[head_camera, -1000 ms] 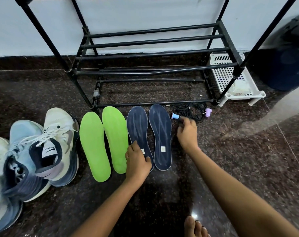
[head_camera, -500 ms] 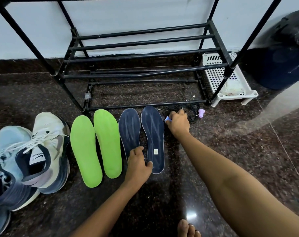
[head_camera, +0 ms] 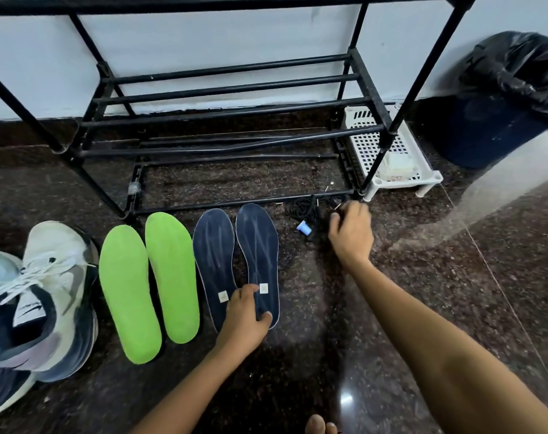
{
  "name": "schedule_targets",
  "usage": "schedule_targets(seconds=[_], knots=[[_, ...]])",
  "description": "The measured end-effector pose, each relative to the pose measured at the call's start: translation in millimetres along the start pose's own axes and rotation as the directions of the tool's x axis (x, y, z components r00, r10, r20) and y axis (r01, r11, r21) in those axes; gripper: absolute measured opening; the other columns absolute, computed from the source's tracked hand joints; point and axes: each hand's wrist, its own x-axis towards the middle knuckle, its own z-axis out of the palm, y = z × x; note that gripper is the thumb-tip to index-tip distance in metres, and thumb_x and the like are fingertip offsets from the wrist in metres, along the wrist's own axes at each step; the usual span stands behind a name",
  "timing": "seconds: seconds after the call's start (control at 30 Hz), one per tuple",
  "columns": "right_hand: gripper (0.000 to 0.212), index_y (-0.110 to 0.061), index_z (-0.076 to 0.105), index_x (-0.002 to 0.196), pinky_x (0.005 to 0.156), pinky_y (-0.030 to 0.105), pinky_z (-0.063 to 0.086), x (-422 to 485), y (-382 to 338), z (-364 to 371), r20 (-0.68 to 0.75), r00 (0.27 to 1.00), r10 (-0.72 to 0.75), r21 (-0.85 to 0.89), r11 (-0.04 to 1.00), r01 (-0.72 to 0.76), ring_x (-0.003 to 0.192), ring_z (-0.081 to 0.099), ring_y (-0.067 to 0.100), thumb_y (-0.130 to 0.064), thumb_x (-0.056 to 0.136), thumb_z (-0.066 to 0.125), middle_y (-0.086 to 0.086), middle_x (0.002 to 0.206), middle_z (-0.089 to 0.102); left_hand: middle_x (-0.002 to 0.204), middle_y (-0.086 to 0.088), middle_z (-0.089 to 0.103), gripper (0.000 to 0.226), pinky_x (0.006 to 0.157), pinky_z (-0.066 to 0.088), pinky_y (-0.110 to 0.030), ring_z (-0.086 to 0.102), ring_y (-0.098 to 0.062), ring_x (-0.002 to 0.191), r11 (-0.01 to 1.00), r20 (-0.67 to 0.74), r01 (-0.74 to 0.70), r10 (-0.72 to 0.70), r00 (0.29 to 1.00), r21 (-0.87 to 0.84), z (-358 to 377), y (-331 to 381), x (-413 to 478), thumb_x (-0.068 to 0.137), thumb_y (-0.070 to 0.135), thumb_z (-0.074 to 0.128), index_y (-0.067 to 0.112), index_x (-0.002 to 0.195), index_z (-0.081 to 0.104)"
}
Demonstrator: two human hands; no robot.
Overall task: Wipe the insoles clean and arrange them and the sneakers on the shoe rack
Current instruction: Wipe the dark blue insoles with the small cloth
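Note:
Two lime-green insoles (head_camera: 147,283) and two navy insoles (head_camera: 235,261) lie side by side on the dark stone floor in front of the black shoe rack (head_camera: 222,114). Sneakers (head_camera: 44,311) stand at the left edge, one white and navy, one light blue. My left hand (head_camera: 244,311) rests on the heel ends of the navy insoles, thumb on the right one. My right hand (head_camera: 351,233), blurred, has its fingers curled over the floor by the rack's front right leg. What it holds, if anything, is hidden.
A small blue spool (head_camera: 304,228) and a tangle of black cord (head_camera: 307,208) lie right of the navy insoles. A white plastic basket (head_camera: 388,151) stands behind the rack's right leg. A bin with a black liner (head_camera: 510,98) is at far right.
My right hand has left the blue spool and moved right to where a small purple piece lay; that piece is now out of sight. My left hand stays on the navy insoles.

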Motion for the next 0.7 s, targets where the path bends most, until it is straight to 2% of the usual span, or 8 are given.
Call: schedule_targets(seconds=[0.07, 0.13, 0.23, 0.3, 0.37, 0.5, 0.63, 0.7], knots=[[0.024, -0.002, 0.047, 0.109, 0.084, 0.042, 0.042, 19, 20, -17, -0.050, 0.998, 0.038, -0.043, 0.998, -0.040, 0.104, 0.047, 0.035, -0.012, 0.088, 0.049, 0.019, 0.111, 0.046, 0.132, -0.003, 0.041, 0.053, 0.102, 0.038, -0.027, 0.045, -0.019, 0.123, 1.000, 0.005, -0.001, 0.001, 1.000, 0.004, 0, 0, 0, 0.092, 0.023, 0.060, 0.015, 0.138, 0.036], [0.030, 0.003, 0.044, 0.116, 0.088, 0.043, 0.040, 44, 36, -31, -0.019, 0.997, 0.080, -0.049, 0.995, -0.081, 0.109, 0.045, 0.040, -0.004, 0.087, 0.047, 0.022, 0.121, 0.042, 0.132, -0.002, 0.041, 0.052, 0.099, 0.038, -0.024, 0.046, -0.016, 0.119, 1.000, 0.004, -0.010, 0.010, 1.000, 0.007, 0, 0, 0, 0.092, 0.023, 0.060, 0.016, 0.137, 0.037], [0.042, 0.003, 0.040, 0.126, 0.094, 0.047, 0.037, 80, 49, -40, 0.170, 0.985, 0.041, -0.123, 0.992, -0.020, 0.114, 0.042, 0.044, 0.000, 0.085, 0.048, 0.022, 0.132, 0.036, 0.132, -0.003, 0.041, 0.051, 0.089, 0.033, -0.016, 0.045, -0.011, 0.111, 1.000, 0.010, -0.016, 0.016, 1.000, 0.007, 0, 2, 0, 0.093, 0.022, 0.059, 0.015, 0.137, 0.037], [0.047, 0.000, 0.038, 0.131, 0.098, 0.047, 0.035, 98, 56, -41, 0.310, 0.949, 0.054, -0.225, 0.974, 0.018, 0.119, 0.040, 0.045, -0.005, 0.086, 0.051, 0.019, 0.136, 0.035, 0.135, -0.003, 0.040, 0.050, 0.090, 0.031, -0.016, 0.044, -0.013, 0.117, 1.000, 0.017, -0.015, 0.015, 1.000, 0.004, 1, 4, -1, 0.093, 0.022, 0.058, 0.017, 0.138, 0.036], [0.043, -0.002, 0.038, 0.131, 0.099, 0.047, 0.036, 108, 60, -41, 0.369, 0.921, 0.124, -0.321, 0.947, 0.001, 0.122, 0.038, 0.043, -0.012, 0.091, 0.047, 0.018, 0.136, 0.037, 0.138, -0.002, 0.038, 0.051, 0.092, 0.029, -0.015, 0.041, -0.014, 0.125, 1.000, 0.023, -0.021, 0.021, 1.000, 0.004, 2, 6, -2, 0.093, 0.022, 0.057, 0.017, 0.139, 0.035], [0.033, -0.002, 0.046, 0.125, 0.089, 0.046, 0.042, 104, 69, -50, 0.300, 0.935, 0.189, -0.421, 0.906, -0.048, 0.121, 0.042, 0.038, -0.017, 0.096, 0.041, 0.017, 0.130, 0.043, 0.138, -0.002, 0.039, 0.051, 0.091, 0.027, -0.013, 0.040, -0.013, 0.126, 0.999, 0.005, -0.044, 0.044, 0.999, 0.004, 2, 8, -4, 0.093, 0.021, 0.059, 0.016, 0.138, 0.037], [0.028, -0.003, 0.054, 0.117, 0.084, 0.046, 0.043, 70, 93, -67, 0.193, 0.961, 0.200, -0.357, 0.926, -0.121, 0.118, 0.045, 0.037, -0.017, 0.095, 0.042, 0.018, 0.123, 0.048, 0.136, -0.003, 0.042, 0.052, 0.084, 0.025, -0.009, 0.041, -0.003, 0.103, 0.997, -0.035, -0.073, 0.073, 0.997, 0.011, -1, 8, -7, 0.092, 0.021, 0.061, 0.013, 0.138, 0.039], [0.027, -0.003, 0.058, 0.110, 0.085, 0.046, 0.044, 45, 105, -77, 0.153, 0.970, 0.189, -0.308, 0.942, -0.135, 0.113, 0.047, 0.038, -0.019, 0.094, 0.045, 0.021, 0.118, 0.052, 0.135, -0.003, 0.043, 0.051, 0.082, 0.025, -0.008, 0.040, -0.001, 0.099, 0.996, -0.049, -0.088, 0.088, 0.995, 0.019, -3, 7, -9, 0.092, 0.022, 0.062, 0.013, 0.137, 0.040]])
